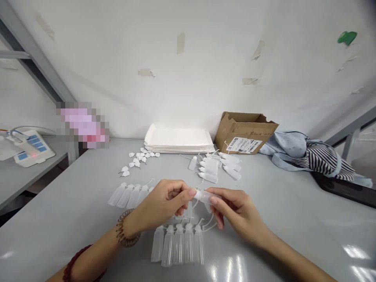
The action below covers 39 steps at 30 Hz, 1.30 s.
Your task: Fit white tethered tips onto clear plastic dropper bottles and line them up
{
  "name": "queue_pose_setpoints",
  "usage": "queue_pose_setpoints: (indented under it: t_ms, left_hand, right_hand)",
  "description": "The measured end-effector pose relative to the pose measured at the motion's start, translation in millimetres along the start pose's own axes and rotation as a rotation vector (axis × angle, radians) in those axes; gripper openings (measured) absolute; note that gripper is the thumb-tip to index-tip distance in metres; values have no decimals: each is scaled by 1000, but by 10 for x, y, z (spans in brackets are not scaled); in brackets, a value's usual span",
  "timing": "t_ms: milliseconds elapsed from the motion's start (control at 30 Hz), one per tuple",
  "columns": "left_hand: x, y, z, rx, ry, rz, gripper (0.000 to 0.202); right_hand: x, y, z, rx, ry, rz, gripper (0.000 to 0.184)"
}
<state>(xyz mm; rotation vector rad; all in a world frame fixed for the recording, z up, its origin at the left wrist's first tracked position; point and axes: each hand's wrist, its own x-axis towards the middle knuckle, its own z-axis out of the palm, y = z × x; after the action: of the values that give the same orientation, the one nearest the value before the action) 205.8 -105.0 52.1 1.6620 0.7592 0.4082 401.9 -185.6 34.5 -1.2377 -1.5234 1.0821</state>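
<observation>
A small translucent plastic squeeze bottle (206,196) lies nearly level between my two hands. My right hand (235,205) is closed around its body, thumb on the near side. At the neck end, my left hand (170,197) pinches the white top between thumb and fingers, which partly hide it. Just below is a row of similar bottles (178,246) with white tops and thin strap-like strips. More bottles (128,196) lie in a row left of my left hand, partly covered by it. Beyond my hands are several bottles (209,170) with needle tips.
Loose white needle-tipped caps (137,161) are scattered at the back left of the grey table (279,219). A stack of white envelopes (179,139) and an open cardboard box (245,133) stand against the wall. Blue and striped cloth (305,154) lies at right, over a black object (346,190).
</observation>
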Motion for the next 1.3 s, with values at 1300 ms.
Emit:
queue_pose_setpoints:
  t_ms: [1300]
  left_hand:
    - [-1,-77,114,465,102,513,24]
  right_hand:
    - [15,-22,-6,145,-79,181,37]
